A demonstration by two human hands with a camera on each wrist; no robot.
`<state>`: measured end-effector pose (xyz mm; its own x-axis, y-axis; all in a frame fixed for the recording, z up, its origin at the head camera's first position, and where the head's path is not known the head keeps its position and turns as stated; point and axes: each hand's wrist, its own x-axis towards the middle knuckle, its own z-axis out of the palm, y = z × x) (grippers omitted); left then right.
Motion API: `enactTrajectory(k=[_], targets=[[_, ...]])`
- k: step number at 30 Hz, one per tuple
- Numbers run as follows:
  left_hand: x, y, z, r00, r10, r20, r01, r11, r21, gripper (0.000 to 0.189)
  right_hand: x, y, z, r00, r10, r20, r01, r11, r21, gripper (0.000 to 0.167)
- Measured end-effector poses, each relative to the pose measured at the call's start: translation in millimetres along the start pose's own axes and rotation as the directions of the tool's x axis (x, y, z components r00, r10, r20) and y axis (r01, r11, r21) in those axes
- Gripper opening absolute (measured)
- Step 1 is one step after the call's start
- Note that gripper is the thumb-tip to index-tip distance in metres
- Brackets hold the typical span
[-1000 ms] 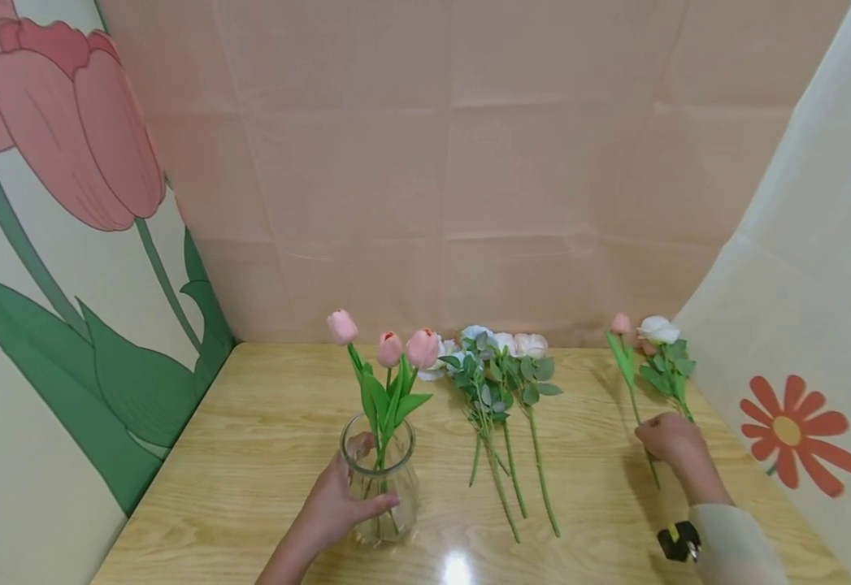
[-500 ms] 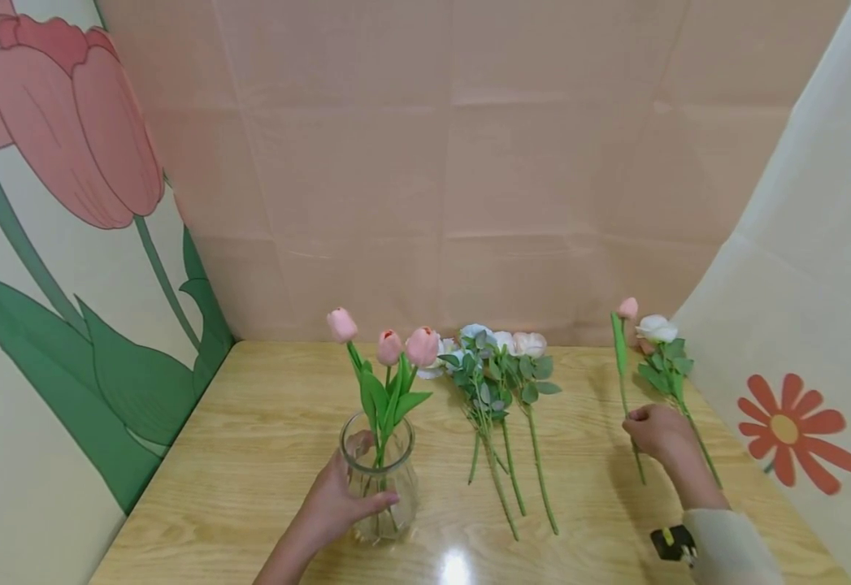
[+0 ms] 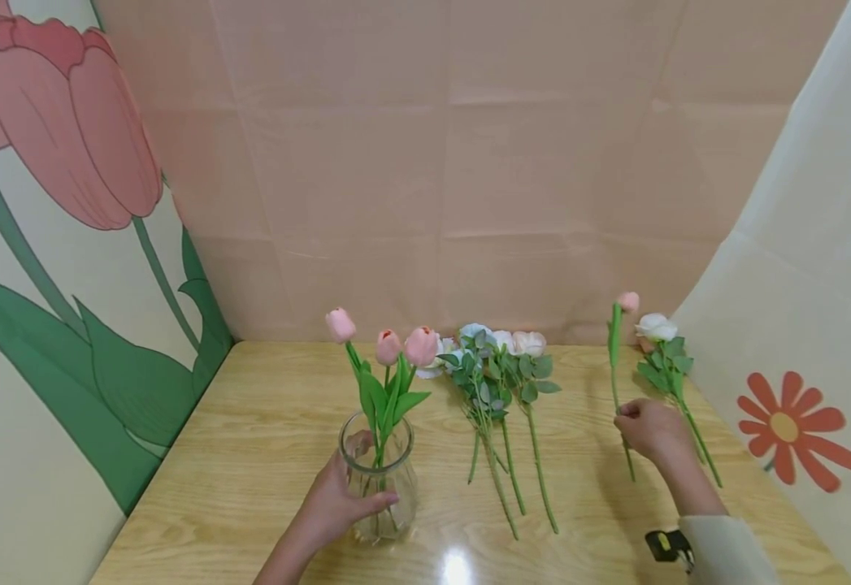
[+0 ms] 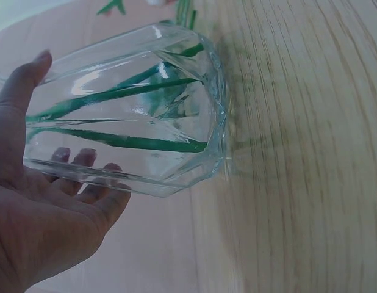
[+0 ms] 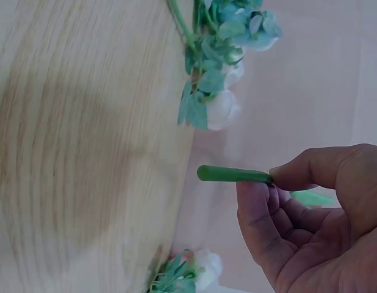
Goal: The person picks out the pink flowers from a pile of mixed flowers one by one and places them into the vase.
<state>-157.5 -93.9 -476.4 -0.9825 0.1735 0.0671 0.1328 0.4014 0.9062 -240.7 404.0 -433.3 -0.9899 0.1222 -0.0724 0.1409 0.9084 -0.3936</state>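
My left hand [image 3: 333, 500] holds a clear glass vase [image 3: 405, 497] upright on the table, thumb on the near side and fingers round the far side. Three pink tulips [image 3: 388, 349] stand in it; their green stems reach down near its base in the left wrist view. Over the table's right part, my right hand [image 3: 655, 431] pinches the stem of a single pink tulip [image 3: 614, 333] between thumb and fingers. That tulip is nearly upright, its bloom at the top. In the right wrist view the stem's cut end [image 5: 234, 174] sticks out past the fingertips [image 5: 252, 195].
A bunch of pale roses [image 3: 498, 366] with green leaves lies mid-table, stems toward me. Behind my right hand lies a white rose [image 3: 657, 327], with a pinkish bloom partly hidden under it. Cloth walls enclose the wooden table [image 3: 271, 422] at the back and sides.
My right hand has lifted the tulip from the table, turned it more upright and shifted it slightly left. The left hand and vase have stayed put.
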Motion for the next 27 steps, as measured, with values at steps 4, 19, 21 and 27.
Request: enactTrajectory(k=[4,19,21,27], targets=[[-0.1,-0.5,-0.2,1.0,-0.001,-0.001,0.001,1.0,0.002,0.091,-4.6,-9,1,1.0,0.003,-0.01,-0.003,1.0,0.024,0.043],[-0.8,0.8,0.7,1.0,-0.003,-0.017,0.003,1.0,0.013,0.089,-22.9,-30,6,0.998,-0.036,-0.056,0.041,0.995,0.087,0.038],[-0.6,0.6,0.7,1.0,-0.002,-0.016,0.003,1.0,0.013,0.09,-25.7,-34,6,0.997,-0.044,-0.071,0.05,0.995,0.089,0.037],[-0.7,-0.9,0.9,1.0,-0.001,-0.016,0.001,1.0,0.009,0.09,-34.5,-48,6,0.993,-0.064,-0.098,0.073,0.993,0.091,0.034]])
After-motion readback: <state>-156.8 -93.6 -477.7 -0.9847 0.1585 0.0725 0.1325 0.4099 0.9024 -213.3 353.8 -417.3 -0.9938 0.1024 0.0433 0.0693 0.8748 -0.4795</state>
